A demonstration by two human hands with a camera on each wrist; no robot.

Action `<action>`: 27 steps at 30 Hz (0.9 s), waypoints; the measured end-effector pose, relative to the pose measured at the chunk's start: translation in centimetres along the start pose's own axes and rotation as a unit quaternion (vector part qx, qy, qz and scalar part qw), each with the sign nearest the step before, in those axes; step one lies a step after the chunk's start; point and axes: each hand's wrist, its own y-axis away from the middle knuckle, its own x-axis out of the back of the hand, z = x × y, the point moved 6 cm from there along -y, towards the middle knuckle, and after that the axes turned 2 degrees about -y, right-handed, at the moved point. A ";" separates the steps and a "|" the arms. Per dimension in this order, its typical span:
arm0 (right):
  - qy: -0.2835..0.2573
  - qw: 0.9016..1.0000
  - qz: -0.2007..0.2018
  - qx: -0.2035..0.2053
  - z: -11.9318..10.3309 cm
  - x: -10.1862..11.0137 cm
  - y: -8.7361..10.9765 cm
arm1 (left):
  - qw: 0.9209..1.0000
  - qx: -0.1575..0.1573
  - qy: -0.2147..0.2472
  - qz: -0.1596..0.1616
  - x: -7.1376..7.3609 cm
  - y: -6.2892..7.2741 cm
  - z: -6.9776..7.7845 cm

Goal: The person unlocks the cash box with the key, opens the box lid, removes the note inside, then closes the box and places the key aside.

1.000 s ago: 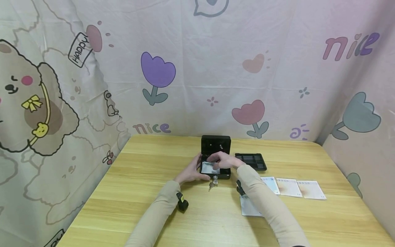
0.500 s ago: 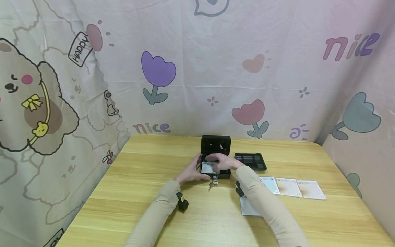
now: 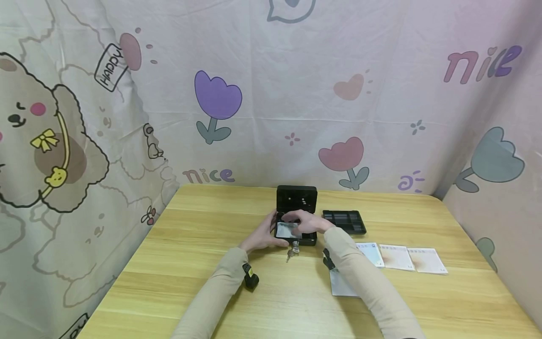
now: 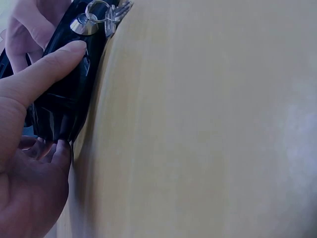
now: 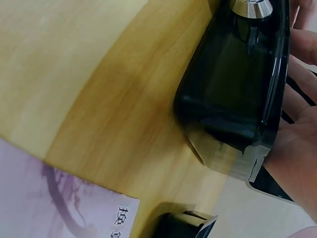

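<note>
A small black cash box [image 3: 308, 241] stands with its lid [image 3: 296, 197] raised. My left hand [image 3: 264, 234] grips its left side, thumb on the front face near the lock [image 4: 85, 24] and fingers round the end. A ring with keys [image 3: 290, 254] hangs at the lock. My right hand [image 3: 308, 221] reaches down into the box from the right, fingers spread over a pale sheet of paper [image 3: 284, 230] lying inside. In the right wrist view the box's wall [image 5: 233, 79] hides parts of those fingers.
A black compartment tray [image 3: 345, 222] lies right of the box. Printed paper sheets sit in a row farther right, including a bluish sheet [image 3: 372, 254], a middle sheet [image 3: 397, 257] and an end sheet [image 3: 427, 260]. Another sheet [image 3: 342, 284] lies partly under my right forearm.
My right hand has lowered slightly into the box, its fingers coming down over the paper. The left hand keeps its grip on the box.
</note>
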 end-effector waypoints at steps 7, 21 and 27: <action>0.007 1.000 0.008 0.014 -0.2 0.1 0.0 | 1.000 -0.004 -0.002 0.000 0.0 0.1 0.1; 0.016 0.999 0.038 0.025 -0.2 0.4 -0.1 | 1.000 -0.003 0.003 -0.005 0.0 -0.1 -0.1; 0.012 0.997 0.056 0.042 -0.4 0.8 -0.2 | 1.000 0.003 0.001 -0.004 0.0 -0.2 -0.3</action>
